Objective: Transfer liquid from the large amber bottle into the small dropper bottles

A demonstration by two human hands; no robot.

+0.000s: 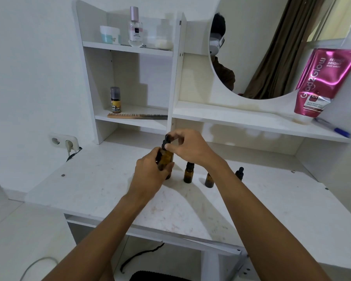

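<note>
Mid-bench, toward the back: large amber bottle (pixel 167 159) upright, base at the bench (pixel 109 189) surface; contact hidden by the hand. Left hand (pixel 150 175) wraps the glass body, fingers curled round it. Right hand (pixel 188 149) pinches the black dropper cap (pixel 166 141) between thumb and fingertips (pixel 176 136).

Judgement: glass is rigid, smooth and breakable; fill level not readable through the amber. Best held low on the body. Turn the hard collar, not the soft bulb, which would squash and could squirt.

Just right of it are the small dropper bottles: one (pixel 188 175) in full view, a second (pixel 209 181) partly behind the right forearm, a third (pixel 239 173) showing only its bulb. Probably light, narrow-based and easily tipped.
</note>
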